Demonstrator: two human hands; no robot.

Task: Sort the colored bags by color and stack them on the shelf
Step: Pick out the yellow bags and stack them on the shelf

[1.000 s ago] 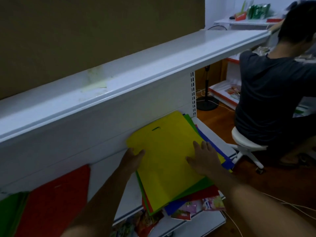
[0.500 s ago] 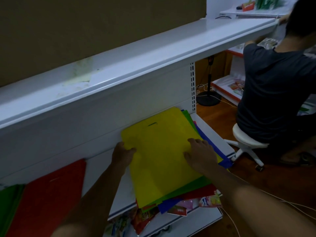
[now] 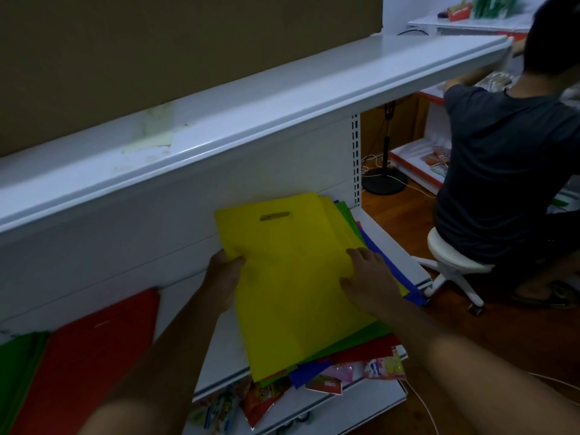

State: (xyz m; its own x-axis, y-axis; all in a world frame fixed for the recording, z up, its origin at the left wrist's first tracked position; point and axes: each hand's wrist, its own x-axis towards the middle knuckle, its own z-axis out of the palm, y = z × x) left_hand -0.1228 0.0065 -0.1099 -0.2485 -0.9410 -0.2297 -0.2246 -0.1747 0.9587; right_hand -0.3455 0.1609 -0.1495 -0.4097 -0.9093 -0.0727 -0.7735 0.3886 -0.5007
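White metal shelf (image 3: 392,246), wooden floor (image 3: 408,215)

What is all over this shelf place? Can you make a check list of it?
Surface: white shelf, bags piled on it.
Job's things: yellow bag tops a mixed pile; green bag, red bag, blue bag beneath. Red stack and green stack at left.
Clutter: snack packets on the lower shelf.
Hands: left hand pinches the yellow bag's edge; right hand rests on it.
Cables: white cable on the floor.
Surroundings: another person on a white stool.
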